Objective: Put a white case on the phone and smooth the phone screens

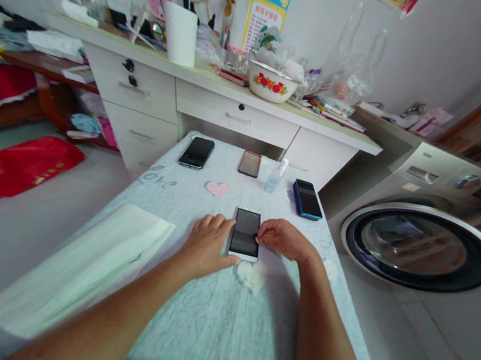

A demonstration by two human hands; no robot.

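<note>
On printed cloth (pixel 203 328), glassy phone (pixel 245 236), curled fingers (pixel 270 231)

Your head camera looks forward and down across the near table (pixel 201 340) toward the far white desk (pixel 206 100).

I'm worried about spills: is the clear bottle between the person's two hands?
No, the white phone lies between the left hand and right hand, while the clear bottle is farther back on the table.
</note>
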